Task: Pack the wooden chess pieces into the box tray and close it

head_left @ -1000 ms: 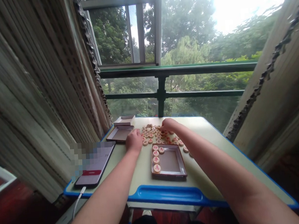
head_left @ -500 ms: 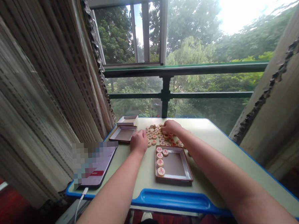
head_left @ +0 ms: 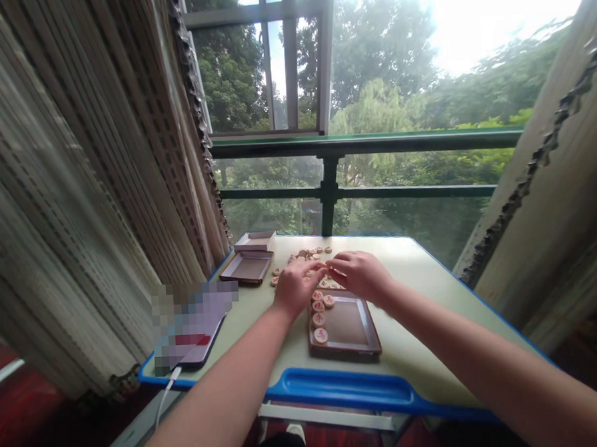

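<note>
The discs (head_left: pixel 321 336) look matt wood, the trough (head_left: pixel 350 387) glossy plastic.

We extend our L forearm (head_left: pixel 241 370) twd 1 o'clock and our R forearm (head_left: pixel 464 338) twd 10 o'clock, both bare. Our L hand (head_left: pixel 299 285) sits at 9 o'clock of our R hand (head_left: pixel 364 273), backs up, w/ fingers (head_left: pixel 341 262) part-bent & tips nearly meeting; exact contact N/C (too small).

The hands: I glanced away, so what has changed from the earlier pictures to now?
The left hand moved right and the right hand drew back nearer, so they now almost meet just beyond the near box. Whether either grips anything is unclear. The five pieces in that box stayed put.
</note>
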{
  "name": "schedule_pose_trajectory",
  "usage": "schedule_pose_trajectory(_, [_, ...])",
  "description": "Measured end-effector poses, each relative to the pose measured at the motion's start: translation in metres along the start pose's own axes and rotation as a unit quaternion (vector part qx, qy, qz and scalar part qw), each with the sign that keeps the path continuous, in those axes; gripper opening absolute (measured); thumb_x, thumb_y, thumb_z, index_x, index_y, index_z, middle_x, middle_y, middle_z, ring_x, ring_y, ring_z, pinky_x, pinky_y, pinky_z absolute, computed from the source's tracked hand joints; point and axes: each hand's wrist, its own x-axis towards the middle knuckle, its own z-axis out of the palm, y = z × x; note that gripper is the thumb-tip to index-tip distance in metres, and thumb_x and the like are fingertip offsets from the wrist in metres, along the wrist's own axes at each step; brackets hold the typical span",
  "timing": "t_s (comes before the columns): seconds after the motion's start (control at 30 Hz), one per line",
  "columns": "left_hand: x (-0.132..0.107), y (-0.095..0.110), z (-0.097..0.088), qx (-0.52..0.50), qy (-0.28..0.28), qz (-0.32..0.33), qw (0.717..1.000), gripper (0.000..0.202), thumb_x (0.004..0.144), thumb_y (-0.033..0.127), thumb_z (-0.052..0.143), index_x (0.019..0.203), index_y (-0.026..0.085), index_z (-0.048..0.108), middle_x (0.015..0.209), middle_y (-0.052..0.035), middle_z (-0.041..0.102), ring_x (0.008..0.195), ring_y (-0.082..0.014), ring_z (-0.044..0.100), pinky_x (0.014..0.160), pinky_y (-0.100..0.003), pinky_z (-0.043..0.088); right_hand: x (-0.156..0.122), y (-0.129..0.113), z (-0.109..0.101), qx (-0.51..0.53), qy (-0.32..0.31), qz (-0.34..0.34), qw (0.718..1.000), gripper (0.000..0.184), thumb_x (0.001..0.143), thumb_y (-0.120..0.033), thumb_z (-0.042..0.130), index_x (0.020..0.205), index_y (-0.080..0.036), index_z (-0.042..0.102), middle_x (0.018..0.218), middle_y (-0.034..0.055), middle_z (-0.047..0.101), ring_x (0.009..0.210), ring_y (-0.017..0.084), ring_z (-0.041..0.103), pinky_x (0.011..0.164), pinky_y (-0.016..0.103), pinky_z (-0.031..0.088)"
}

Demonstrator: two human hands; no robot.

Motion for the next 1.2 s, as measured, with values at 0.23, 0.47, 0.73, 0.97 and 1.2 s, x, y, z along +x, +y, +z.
schedule_pose_trajectory(0.23, [-0.010,0.019,0.000,-0.159,0.017,-0.104,0.982,0.024,0.072,0.031,0.066,0.089,0.015,0.068,0.087,-0.0078,0.071,0.079,-0.0186,0.065,0.075,-0.031,0.051,-0.027,-0.015,0.002,0.120,0.121,0.023,0.985,0.019,0.087,-0.026,0.049,0.096,-0.019,0.064,0.083,0.0064,0.067,0.069,0.013,0.060,0.063,0.023,0.047])
schedule_pose_trajectory(0.47, [-0.004,0.016,0.005,-0.391,-0.017,-0.241,0.888,0.035,0.061,0.028,0.075,0.089,0.010,0.067,0.086,-0.0107,0.071,0.081,-0.0208,0.066,0.076,-0.034,0.053,-0.025,-0.015,0.008,0.244,0.127,0.092,0.957,0.026,0.082,-0.031,0.056,0.105,-0.018,0.059,0.079,0.0053,0.065,0.062,0.012,0.058,0.059,0.025,0.050])
schedule_pose_trajectory(0.73, [-0.004,0.023,0.005,-0.403,-0.064,-0.266,0.873,0.029,0.058,0.024,0.075,0.083,0.011,0.066,0.079,-0.0076,0.070,0.073,-0.0169,0.065,0.067,-0.028,0.052,-0.032,-0.008,0.014,0.318,0.108,0.124,0.934,0.017,0.076,-0.029,0.062,0.090,-0.018,0.061,0.073,0.0029,0.063,0.058,0.010,0.055,0.055,0.023,0.049])
schedule_pose_trajectory(0.97, [-0.005,0.023,0.005,-0.423,-0.071,-0.246,0.869,0.028,0.058,0.022,0.076,0.080,0.013,0.060,0.072,-0.0019,0.067,0.067,-0.0126,0.063,0.063,-0.024,0.050,-0.035,-0.012,0.013,0.368,0.099,0.125,0.916,0.019,0.081,-0.027,0.056,0.097,-0.019,0.061,0.087,0.0057,0.061,0.069,0.011,0.059,0.060,0.024,0.053])
schedule_pose_trajectory(1.2, [-0.004,0.027,0.001,-0.464,-0.095,-0.260,0.841,0.040,0.061,0.030,0.075,0.094,0.011,0.062,0.083,-0.0083,0.070,0.078,-0.0194,0.066,0.071,-0.031,0.052,-0.035,-0.007,0.005,0.378,0.096,0.093,0.916,0.023,0.082,-0.031,0.056,0.100,-0.018,0.063,0.090,0.0071,0.061,0.067,0.011,0.060,0.061,0.025,0.053])
